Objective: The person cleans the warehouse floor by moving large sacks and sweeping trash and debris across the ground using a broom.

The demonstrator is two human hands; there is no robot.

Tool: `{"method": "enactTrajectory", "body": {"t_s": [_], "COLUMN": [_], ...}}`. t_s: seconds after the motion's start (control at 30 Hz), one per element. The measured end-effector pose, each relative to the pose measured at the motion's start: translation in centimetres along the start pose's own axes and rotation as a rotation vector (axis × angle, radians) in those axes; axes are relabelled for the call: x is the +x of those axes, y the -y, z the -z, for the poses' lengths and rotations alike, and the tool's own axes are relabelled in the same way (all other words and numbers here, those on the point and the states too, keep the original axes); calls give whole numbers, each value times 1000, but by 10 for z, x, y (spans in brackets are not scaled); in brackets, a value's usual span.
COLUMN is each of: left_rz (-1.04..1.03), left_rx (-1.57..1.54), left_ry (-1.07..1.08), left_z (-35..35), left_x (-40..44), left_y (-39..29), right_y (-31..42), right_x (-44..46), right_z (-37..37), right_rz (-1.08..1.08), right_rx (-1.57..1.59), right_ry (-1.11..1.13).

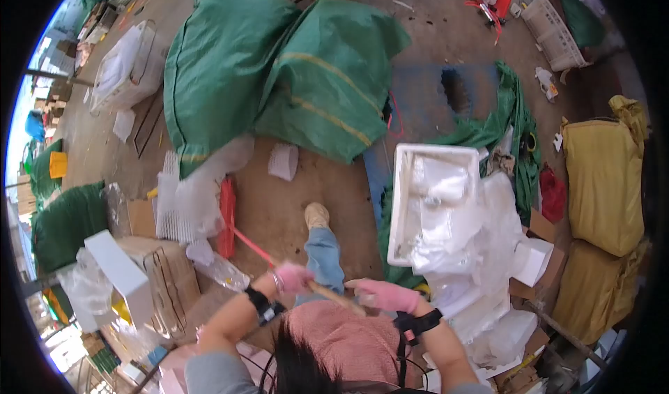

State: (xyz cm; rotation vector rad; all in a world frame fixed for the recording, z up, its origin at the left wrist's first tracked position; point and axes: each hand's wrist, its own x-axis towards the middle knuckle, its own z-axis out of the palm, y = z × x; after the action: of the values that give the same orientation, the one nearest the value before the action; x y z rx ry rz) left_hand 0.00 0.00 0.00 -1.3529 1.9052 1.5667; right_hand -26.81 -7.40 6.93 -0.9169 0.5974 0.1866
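My left hand, in a pink glove, is closed around the handle of what looks like a broom. Its tan handle slants across in front of my body, and a pinkish-red length runs from my hand to the long red head near the floor. Close by the handle's upper end is my right hand, also pink-gloved, with a finger stretched toward the left. It looks open; contact with the handle is unclear. Dark bands circle both wrists. One shoe stands on the floor ahead.
Large green sacks lie ahead. On the right, a white foam box holds clear plastic wrap, with yellow-brown sacks beyond it. Cardboard, a white foam piece and bubble wrap are on the left. A white crate stands farther off.
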Motion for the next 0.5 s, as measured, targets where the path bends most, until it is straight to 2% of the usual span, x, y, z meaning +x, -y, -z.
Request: {"method": "enactTrajectory", "body": {"t_s": [0.03,0.07,0.1,0.17,0.2,0.27,0.3,0.37,0.43,0.47,0.5], "left_rz": [-133,-146,-221,-272,-214,-160,-201,-277,-233,-232,-240], "left_rx": [-120,-66,-128,-228,-156,-116,-172,-294,-455,-536,-618], "left_ry": [-128,-83,35,-30,1,155,70,-78,-219,-269,-324], "left_z": [-23,-29,13,35,66,84,78,33,26,26,27], "left_x": [-1,-5,-20,-38,-46,-57,-55,-59,-69,-74,-74], "left_y": [5,-7,-20,-26,-19,-30,-17,5,14,14,12], "right_y": [-10,-17,32,27,21,3,-6,37,-37,-9,3], "right_x": [3,8,21,63,110,135,162,198,244,245,251], "right_z": [15,34,61,132,186,248,281,301,374,348,340], "right_rz": [93,-17,-274,-341,-247,-330,-326,-365,-180,-80,-150], "right_rx": [54,-17,-54,-256,-424,-800,-1011,165,624,756,734], "right_ry": [-100,-302,-517,-818,-1006,-1238,-1351,-1415,-1228,-1233,-1338]}}
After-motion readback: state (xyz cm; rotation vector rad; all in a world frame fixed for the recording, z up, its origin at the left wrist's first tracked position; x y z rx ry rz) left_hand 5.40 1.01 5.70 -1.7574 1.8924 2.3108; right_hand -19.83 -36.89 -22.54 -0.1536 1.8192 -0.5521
